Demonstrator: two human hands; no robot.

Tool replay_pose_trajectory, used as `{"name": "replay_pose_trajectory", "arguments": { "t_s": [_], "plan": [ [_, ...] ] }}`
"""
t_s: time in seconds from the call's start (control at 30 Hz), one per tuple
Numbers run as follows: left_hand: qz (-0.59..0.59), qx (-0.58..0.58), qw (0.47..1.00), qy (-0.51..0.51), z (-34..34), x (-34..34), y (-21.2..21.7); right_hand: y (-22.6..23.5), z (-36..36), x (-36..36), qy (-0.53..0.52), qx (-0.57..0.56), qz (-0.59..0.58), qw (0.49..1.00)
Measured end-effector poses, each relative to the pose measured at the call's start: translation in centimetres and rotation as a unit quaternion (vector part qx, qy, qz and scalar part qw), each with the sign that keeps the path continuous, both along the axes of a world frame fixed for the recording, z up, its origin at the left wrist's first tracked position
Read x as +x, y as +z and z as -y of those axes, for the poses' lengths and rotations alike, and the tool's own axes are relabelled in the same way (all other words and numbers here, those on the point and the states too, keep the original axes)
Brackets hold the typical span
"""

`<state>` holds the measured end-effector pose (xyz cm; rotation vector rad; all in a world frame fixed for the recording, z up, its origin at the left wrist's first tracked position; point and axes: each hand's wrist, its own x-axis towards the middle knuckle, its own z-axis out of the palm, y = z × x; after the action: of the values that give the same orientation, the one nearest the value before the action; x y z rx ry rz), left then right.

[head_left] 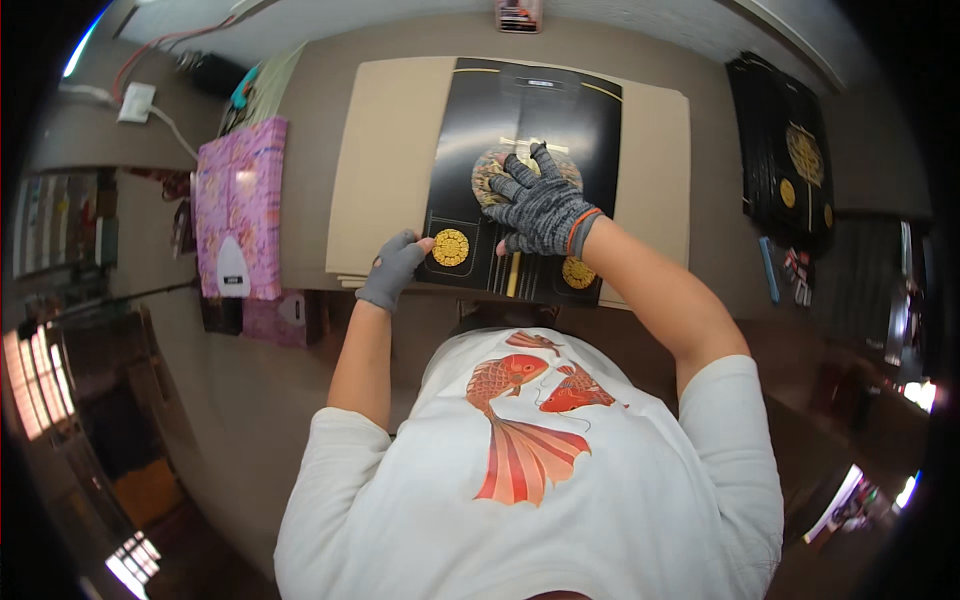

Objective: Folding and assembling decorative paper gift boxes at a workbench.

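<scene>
A flat black printed sheet (560, 110) with gold medallions and a round patterned motif lies on a stack of plain tan cardboard sheets (385, 150). My left hand (392, 270), in a grey glove with bare fingertips, is at the sheet's lower left edge. Its thumb rests on that edge and the other fingers curl, partly hidden. Across the middle of the sheet, my right hand (545, 208) lies flat with its fingers spread, in a dark grey knit glove with an orange cuff. It covers part of the round motif and grips nothing.
To the left is a pink flowered package (240, 205), near a white socket block (137, 103) with cords. On the right stand black packages with gold motifs (785, 150), a blue stick-like item (769, 270) beneath them. A phone-like object (519, 14) sits at the table's far edge.
</scene>
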<state>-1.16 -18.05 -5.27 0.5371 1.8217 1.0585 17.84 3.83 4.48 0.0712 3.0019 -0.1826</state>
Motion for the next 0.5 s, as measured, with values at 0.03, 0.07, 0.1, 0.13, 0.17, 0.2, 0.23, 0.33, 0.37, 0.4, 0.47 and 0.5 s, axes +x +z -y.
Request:
{"name": "replay_pose_trajectory", "arguments": {
  "t_s": [0.03, 0.07, 0.1, 0.13, 0.17, 0.2, 0.23, 0.33, 0.37, 0.4, 0.47, 0.5],
  "plan": [
    [0.000, 0.000, 1.000, 0.011, 0.1, 0.0, 0.3, 0.2, 0.0, -1.0, 0.042, 0.015, 0.057, 0.997],
    [-0.021, 0.007, 1.000, 0.006, -0.1, 0.3, 0.5, -0.1, -0.2, -0.7, 0.069, 0.036, -0.030, 0.996],
    [-0.041, 0.011, 0.999, 0.009, 0.1, 0.6, 0.8, 1.1, -0.1, -0.5, 0.094, 0.041, -0.121, 0.987],
    [-0.028, 0.009, 0.999, 0.027, 0.5, 0.8, 1.2, 4.2, 0.3, -0.1, 0.072, 0.039, -0.041, 0.996],
    [-0.025, 0.009, 0.999, 0.040, 0.9, 0.9, 1.1, 5.7, -0.1, 1.3, 0.058, 0.049, -0.108, 0.991],
    [-0.035, 0.007, 0.998, 0.046, 1.6, 1.2, 1.1, 7.9, -0.6, 2.7, 0.018, 0.036, -0.043, 0.998],
    [-0.044, 0.009, 0.998, 0.043, 1.7, 1.2, 1.2, 9.2, -1.3, 4.7, -0.062, 0.066, -0.035, 0.995],
    [-0.052, 0.003, 0.998, 0.027, 0.8, 1.3, 3.4, 9.1, -4.9, 10.9, -0.258, 0.121, 0.173, 0.943],
    [-0.046, 0.007, 0.999, 0.024, 1.0, 1.3, 2.7, 8.1, -5.4, 11.7, -0.261, 0.126, 0.177, 0.941],
    [-0.007, 0.061, 0.998, 0.032, 0.9, 1.0, 1.7, 5.9, -5.8, 12.6, -0.237, 0.040, 0.181, 0.954],
    [0.036, 0.112, 0.992, 0.041, 1.2, 0.9, 0.9, 2.7, -5.5, 11.0, -0.264, -0.194, 0.172, 0.929],
    [0.066, 0.127, 0.988, 0.050, 1.3, 1.0, 1.0, 1.5, -4.1, 8.2, -0.313, -0.334, 0.156, 0.875]
  ]
}}
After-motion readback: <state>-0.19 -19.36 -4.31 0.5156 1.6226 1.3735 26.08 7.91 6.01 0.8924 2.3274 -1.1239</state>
